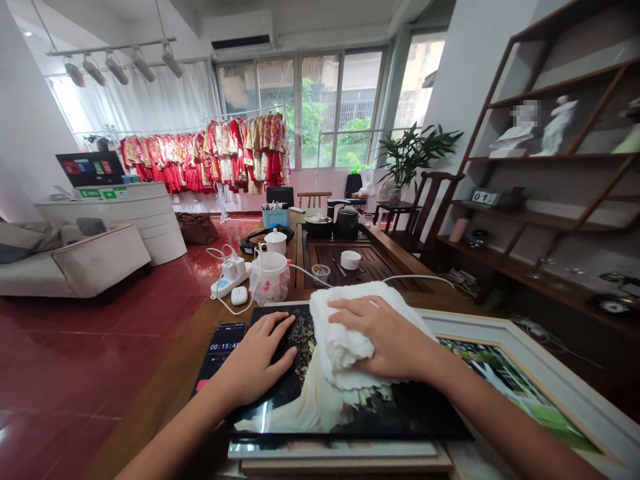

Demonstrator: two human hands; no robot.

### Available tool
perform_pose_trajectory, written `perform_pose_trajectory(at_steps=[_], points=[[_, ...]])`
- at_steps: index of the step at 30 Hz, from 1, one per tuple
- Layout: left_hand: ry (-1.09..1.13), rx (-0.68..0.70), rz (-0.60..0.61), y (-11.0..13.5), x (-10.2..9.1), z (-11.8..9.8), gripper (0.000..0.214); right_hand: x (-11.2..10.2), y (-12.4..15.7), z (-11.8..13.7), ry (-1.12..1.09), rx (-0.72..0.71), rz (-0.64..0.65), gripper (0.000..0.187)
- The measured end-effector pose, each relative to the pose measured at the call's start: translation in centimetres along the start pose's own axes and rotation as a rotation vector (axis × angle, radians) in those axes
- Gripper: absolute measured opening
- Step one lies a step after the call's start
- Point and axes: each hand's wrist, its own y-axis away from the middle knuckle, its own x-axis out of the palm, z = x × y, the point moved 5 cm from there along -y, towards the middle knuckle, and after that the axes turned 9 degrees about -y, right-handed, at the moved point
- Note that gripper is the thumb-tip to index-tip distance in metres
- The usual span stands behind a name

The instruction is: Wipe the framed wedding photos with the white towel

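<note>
A glossy dark photo panel [400, 413], showing a pale flowing dress, lies on a stack of other panels [330, 451] in front of me. My left hand [257, 357] rests flat on its left part with fingers apart. A bunched white towel [320, 310] covers the panel's upper right. Over it, my right hand [380, 337] presses down with fingers curled round a fold of the cloth. The towel hides part of the picture. Close to my left hand, a phone [225, 340] with a running timer lies on the table.
A framed photo [525, 387] lies to the right. Beyond the panel are a white power strip [223, 285], a plastic-wrapped container [270, 277], a lidded cup [275, 241], a small white bowl [351, 259] on a tea tray [380, 267], and a white cable [415, 277].
</note>
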Motion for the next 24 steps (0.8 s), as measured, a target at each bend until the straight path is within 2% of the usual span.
perform_pose_trajectory(at_steps=[11,20,24], points=[[-0.009,0.038,-0.006,-1.4,0.2,0.0,0.046,0.9,0.1,3.0,-0.119,-0.185,0.08,0.054],[-0.011,0.003,0.009,-0.4,0.3,0.2,0.05,0.3,-0.1,0.9,-0.037,-0.051,0.039,0.052],[-0.013,-0.002,0.014,-0.3,0.2,0.1,0.05,0.2,0.0,1.0,-0.026,-0.042,0.028,0.052]])
